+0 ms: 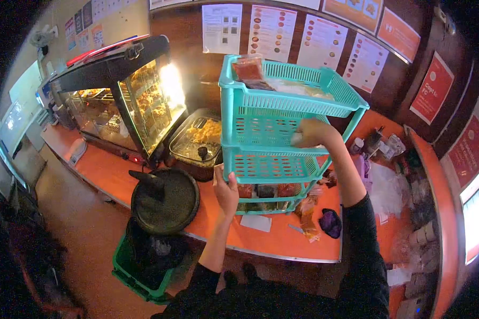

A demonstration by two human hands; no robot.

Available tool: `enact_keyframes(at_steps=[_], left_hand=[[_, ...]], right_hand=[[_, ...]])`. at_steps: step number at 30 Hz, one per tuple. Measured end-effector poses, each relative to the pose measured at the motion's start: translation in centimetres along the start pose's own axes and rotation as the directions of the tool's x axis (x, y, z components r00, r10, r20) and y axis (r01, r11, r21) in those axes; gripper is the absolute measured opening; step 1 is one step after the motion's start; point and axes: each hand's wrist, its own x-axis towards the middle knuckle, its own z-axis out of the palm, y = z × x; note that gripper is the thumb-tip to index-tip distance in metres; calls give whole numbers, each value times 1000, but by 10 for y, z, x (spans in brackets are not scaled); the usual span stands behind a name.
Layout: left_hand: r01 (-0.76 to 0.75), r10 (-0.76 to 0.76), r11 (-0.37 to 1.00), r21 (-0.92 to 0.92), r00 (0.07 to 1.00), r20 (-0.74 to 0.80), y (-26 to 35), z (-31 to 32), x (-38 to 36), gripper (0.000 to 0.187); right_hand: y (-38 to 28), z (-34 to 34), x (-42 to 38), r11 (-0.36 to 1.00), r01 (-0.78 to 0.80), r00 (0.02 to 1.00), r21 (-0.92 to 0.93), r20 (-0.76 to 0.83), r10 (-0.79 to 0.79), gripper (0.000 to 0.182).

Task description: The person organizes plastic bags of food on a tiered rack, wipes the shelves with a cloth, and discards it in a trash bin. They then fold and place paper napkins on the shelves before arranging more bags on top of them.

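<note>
A teal plastic tiered rack (282, 100) stands on the orange counter. My left hand (226, 190) grips its lower left corner, thumb at the front and the other fingers partly hidden behind the post. Inside the second tier is my right hand (313, 133), fingers closed, with a small whitish bit showing at the fingertips; I cannot tell what it is. That tier's perforated back shows beside the hand. In the top basket lie red packets (248, 69) and clear plastic bags. Packets with red and dark contents fill the lowest tier.
To the left are a lit food warmer (117, 101), a clear-lidded tray of yellow food (203, 133) and a large stone mortar (165, 204) with a pestle (148, 181). Below it stands a green bin (138, 279). A dark purple bundle (330, 223) and wrappers lie on the counter (282, 243).
</note>
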Motion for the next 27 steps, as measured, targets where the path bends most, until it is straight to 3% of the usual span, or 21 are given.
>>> enact_keyframes(at_steps=[2,4,5,6,8,10,12,13,14,16,17,18,20,21,23,24,25,26,27], left_hand=[[47,-46,998,-27,998,51,3,-3,2,35],[95,-87,989,-115,993,75,3,-3,2,30],[33,-28,997,-67,998,64,0,-2,3,28],[34,-30,998,-57,997,65,2,-4,1,28],[140,-132,988,-69,986,104,5,-5,2,28],[130,-125,990,-57,989,78,7,-10,2,28],[263,-210,951,-164,937,280,14,-24,5,30],[88,-53,988,-127,966,255,-11,-22,-1,34],[99,-75,990,-103,973,216,-13,-29,-2,34],[-95,75,989,112,982,174,-13,-53,-16,38],[36,-44,998,55,987,153,-14,-67,-29,41],[83,-95,989,126,991,93,-21,-82,-46,41],[285,-299,952,108,944,140,-38,-118,-87,41],[302,-331,921,246,940,83,-29,-142,-100,32],[385,-414,877,288,909,48,-45,-184,-147,26],[435,-467,854,284,882,55,-54,-203,-171,20],[483,-543,794,370,837,74,-56,-225,-188,16],[512,-607,732,450,789,89,-57,-250,-208,14],[502,-615,711,493,784,89,-63,-276,-229,13]], right_hand=[[-20,1,4,996,-81,996,47,-38,83,35],[-31,17,14,999,-25,909,-43,-417,5,23],[-34,21,19,993,56,872,-109,-478,-101,24],[-37,25,23,993,64,873,-103,-476,-105,24],[-44,28,35,979,193,714,63,-693,-96,23],[-55,15,25,939,279,807,200,-579,-117,24],[-47,31,14,806,375,622,459,-769,149,23],[-42,34,8,748,368,653,553,-726,216,23],[-34,37,1,682,355,690,640,-671,270,23],[-23,47,-20,354,420,704,836,-546,454,30],[-34,40,-41,333,415,688,847,-531,494,33],[-21,57,-41,100,489,750,866,-476,460,35],[-73,60,-66,-4,670,695,743,-625,356,35],[-98,72,-69,-48,647,740,761,-612,279,36],[-156,92,-71,-96,610,790,786,-594,153,41],[-187,109,-61,-46,635,773,771,-633,44,51],[-217,123,-59,-52,432,892,900,-435,-120,58],[-253,148,-52,-151,352,867,924,-383,-320,53],[-296,187,-33,-76,339,835,938,-337,-435,44]])
